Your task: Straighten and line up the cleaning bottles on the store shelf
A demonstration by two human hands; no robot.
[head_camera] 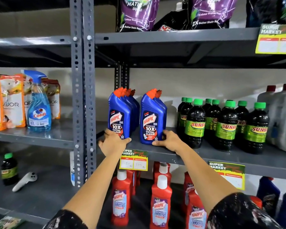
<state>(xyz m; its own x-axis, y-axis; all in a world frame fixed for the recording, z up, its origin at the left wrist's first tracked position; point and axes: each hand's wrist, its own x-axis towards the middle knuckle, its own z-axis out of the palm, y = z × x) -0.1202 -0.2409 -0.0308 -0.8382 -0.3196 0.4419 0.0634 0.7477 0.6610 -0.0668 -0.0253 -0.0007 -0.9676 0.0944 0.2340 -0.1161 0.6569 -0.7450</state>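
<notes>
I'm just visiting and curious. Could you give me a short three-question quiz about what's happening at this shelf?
1. True or false: each hand rests at the base of a blue Harpic bottle.
2. What colour are the caps on the Sunny bottles? A) red B) green C) white
3. What stands on the shelf below the hands?

Key
1. True: left hand at the left Harpic bottle, right hand at the right Harpic bottle.
2. B
3. Red Harpic bathroom cleaner bottles.
</notes>
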